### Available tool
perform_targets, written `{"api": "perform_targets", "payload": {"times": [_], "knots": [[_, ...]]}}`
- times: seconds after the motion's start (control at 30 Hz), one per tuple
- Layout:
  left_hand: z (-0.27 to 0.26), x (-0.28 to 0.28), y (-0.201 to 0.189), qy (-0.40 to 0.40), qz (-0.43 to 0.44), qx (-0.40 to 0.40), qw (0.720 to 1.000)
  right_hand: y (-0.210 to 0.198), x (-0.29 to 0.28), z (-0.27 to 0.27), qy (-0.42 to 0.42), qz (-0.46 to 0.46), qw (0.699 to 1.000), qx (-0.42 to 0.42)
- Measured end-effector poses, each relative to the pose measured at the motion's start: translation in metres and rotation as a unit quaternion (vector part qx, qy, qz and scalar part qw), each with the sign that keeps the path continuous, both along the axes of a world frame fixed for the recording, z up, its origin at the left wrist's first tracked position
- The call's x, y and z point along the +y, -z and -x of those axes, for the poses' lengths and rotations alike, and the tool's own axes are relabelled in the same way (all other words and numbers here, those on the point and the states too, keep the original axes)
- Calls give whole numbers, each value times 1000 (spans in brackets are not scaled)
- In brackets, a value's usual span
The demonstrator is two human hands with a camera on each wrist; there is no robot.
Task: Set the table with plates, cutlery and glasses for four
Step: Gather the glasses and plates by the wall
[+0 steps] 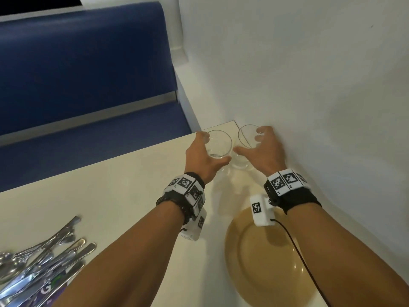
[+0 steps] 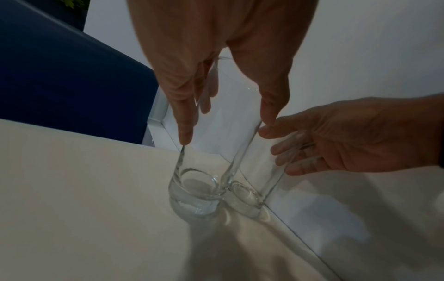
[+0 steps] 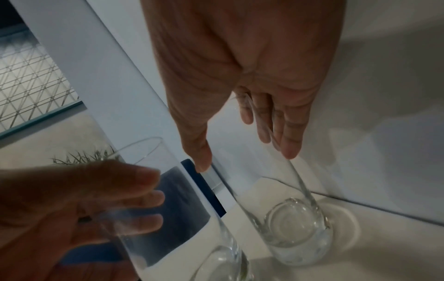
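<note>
Two clear, empty glasses stand side by side at the far corner of the cream table (image 1: pixel 115 191), against the wall. My left hand (image 1: pixel 214 149) is wrapped round the left glass (image 1: pixel 221 140), fingers on its left side and thumb on its right. My right hand (image 1: pixel 249 142) curls round the right glass (image 1: pixel 245 135), thumb on the left and spread fingers on the wall side. In the left wrist view both glass bases (image 2: pixel 199 192) (image 2: pixel 250 201) rest on the table, nearly touching. The right wrist view shows the right glass (image 3: pixel 300 233) standing near the wall.
A tan plate (image 1: pixel 265 269) lies on the table under my right forearm, close to the white wall (image 1: pixel 309 96). A pile of cutlery (image 1: pixel 42 260) lies at the near left. A blue bench seat (image 1: pixel 84 69) runs beyond the table's far edge.
</note>
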State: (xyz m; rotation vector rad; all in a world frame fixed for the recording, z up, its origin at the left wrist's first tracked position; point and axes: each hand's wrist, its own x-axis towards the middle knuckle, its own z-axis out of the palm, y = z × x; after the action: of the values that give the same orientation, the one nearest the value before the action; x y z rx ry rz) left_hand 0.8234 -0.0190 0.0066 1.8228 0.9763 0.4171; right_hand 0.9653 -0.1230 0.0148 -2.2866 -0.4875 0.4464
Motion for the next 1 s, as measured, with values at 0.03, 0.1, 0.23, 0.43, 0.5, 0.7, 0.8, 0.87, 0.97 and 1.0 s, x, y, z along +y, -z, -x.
{"api": "perform_targets", "payload": {"times": [0.03,0.1,0.23,0.43,0.5,0.7,0.8,0.87,0.97,1.0], "knots": [[-1,-1,2,2,2,3,1000,-1,-1,-1,-8,7,1000,5],[-2,-3,4,6,3,7,1000,-2,-3,-3,-25,26,999,10],[-5,-4,3,8,4,14,1000,-3,-3,-4,-37,41,998,15],[-6,2,-6,39,27,57,997,-14,-7,-4,-64,93,994,10],[-3,3,-10,49,39,68,996,-24,-13,-2,-72,112,991,1],[57,-2,-60,26,-68,36,997,-74,-38,32,-55,54,990,-116],[125,-16,-89,40,-104,-12,994,-106,-35,91,-103,-35,983,-146],[182,-27,-95,77,-101,23,992,-111,-22,147,-178,-47,976,-113],[282,-40,-89,63,-79,72,992,-89,4,240,-324,-19,946,-25],[318,-41,-87,41,-79,85,992,-78,14,272,-367,5,930,9]]}}
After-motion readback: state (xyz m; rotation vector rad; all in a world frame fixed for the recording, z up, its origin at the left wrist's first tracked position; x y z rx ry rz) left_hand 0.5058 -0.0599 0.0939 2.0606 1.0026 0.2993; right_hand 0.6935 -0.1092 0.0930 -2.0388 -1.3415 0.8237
